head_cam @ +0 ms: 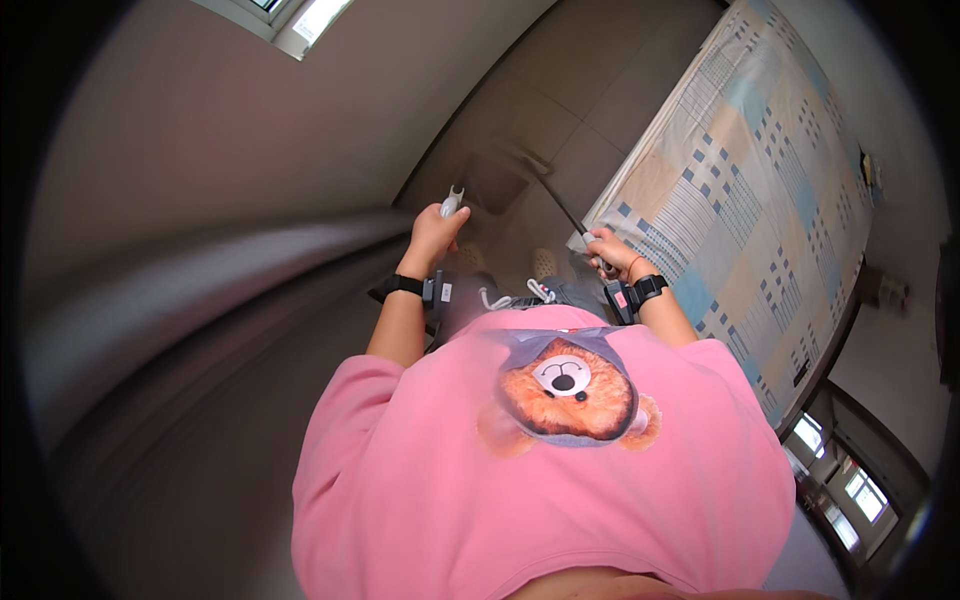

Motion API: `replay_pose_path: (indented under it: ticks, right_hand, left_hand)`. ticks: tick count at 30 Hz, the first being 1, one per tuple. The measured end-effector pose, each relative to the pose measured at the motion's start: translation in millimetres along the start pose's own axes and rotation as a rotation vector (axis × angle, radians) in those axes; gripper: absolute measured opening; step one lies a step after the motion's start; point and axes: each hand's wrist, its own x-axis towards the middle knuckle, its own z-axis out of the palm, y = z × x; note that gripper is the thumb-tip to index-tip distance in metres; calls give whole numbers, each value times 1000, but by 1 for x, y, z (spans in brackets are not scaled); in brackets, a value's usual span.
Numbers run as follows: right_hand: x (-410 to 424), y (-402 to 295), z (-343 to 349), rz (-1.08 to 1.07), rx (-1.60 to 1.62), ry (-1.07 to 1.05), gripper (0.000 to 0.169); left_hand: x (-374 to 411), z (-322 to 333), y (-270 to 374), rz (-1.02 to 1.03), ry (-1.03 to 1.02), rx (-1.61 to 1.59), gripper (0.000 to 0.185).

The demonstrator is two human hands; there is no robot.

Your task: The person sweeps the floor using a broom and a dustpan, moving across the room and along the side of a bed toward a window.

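Observation:
My left hand [436,234] is closed around a light grey handle [451,204] with a forked tip. Below it, near the floor, a blurred dark dustpan [491,184] appears; its link to the handle is too faint to make out. My right hand [613,255] grips the grey end of a dark broom stick [561,201]. The stick slants down and away to a blurred broom head [536,160] at floor level, close beside the dustpan.
A bed [720,195] with a patterned cover runs along my right. A pale wall [247,142] with a window corner [300,30] rises on the left, with grey tiled floor [585,75] between. Light clogs [545,262] are on my feet. A mirror [847,472] stands lower right.

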Motion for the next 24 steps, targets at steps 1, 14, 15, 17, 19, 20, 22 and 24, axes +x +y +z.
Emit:
replay_pose_path:
  ticks: [1,14,15,17,19,20,22,24]
  right_hand:
    - [-5,-4,7,-16,20,-28,55]
    - [-13,-4,71,-318,-200,-18,41]
    - [-24,-20,85,-331,-237,-44,32]
    - [-35,-37,111,-269,-269,-58,29]
    - [-30,-43,127,-138,-311,-120,50]
    - [-32,-36,137,-141,-326,-93,47]
    - [-31,-13,153,-140,-434,-65,52]
    - [-28,8,163,-136,-540,-86,58]
  left_hand:
    - [-2,-7,0,6,23,26,36]
    - [-173,-19,-104,-145,335,-340,30]
    - [-199,-30,-96,-159,360,-386,30]
    - [-240,-44,-84,-191,411,-480,28]
    - [-255,-48,-92,-209,434,-537,28]
    - [-260,-51,-93,-223,437,-555,29]
    - [-261,-46,-104,-245,448,-526,30]
    - [-260,-47,-112,-245,434,-418,32]
